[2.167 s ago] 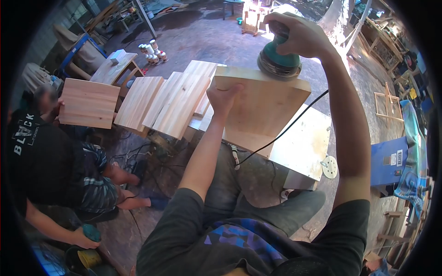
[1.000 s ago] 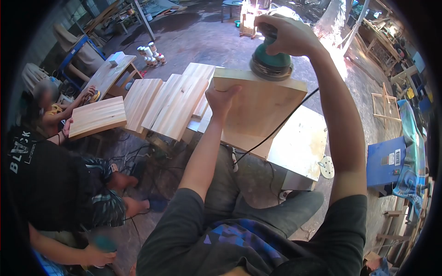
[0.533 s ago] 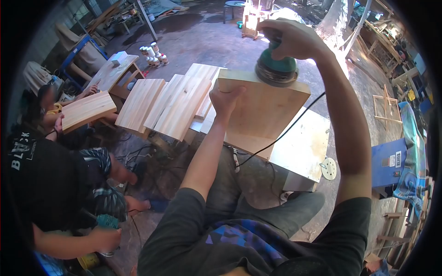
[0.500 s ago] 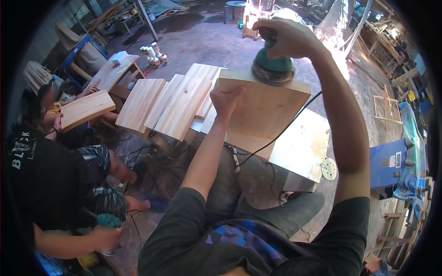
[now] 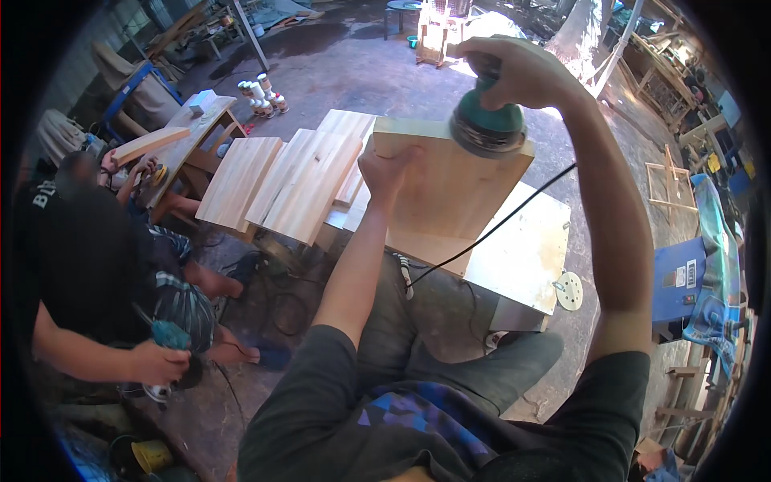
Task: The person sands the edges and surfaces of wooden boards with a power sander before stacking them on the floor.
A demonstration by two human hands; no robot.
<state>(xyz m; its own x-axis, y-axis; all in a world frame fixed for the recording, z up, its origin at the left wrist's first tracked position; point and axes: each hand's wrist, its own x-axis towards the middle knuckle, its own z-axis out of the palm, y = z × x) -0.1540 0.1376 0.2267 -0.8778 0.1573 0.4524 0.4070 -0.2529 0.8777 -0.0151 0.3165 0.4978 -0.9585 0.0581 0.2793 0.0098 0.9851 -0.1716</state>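
Note:
My right hand (image 5: 518,71) is wrapped round the top of a green random orbital sander (image 5: 485,120). Its round pad rests against the top edge of a wooden board (image 5: 454,189), near the right corner, and tilts a little. The board stands upright on a pale work surface (image 5: 522,245). With my left hand (image 5: 388,170) I grip the board's left edge, thumb on the face towards me; the other fingers are mostly hidden behind it. A black cord (image 5: 514,215) runs past the board's right side.
Several pale wood panels (image 5: 301,185) lie to the left. Beyond them, a co-worker's hands hold another board (image 5: 151,145); a nearer person's hand (image 5: 159,361) grips a teal power tool (image 5: 170,333). A sanding disc (image 5: 569,291) hangs at the work surface's right edge. Blue machine (image 5: 679,277) at right.
My right hand has moved the sander rightward along the board's top edge, and it now tilts. My left hand keeps its grip. At left, the co-worker's board has turned and moved up.

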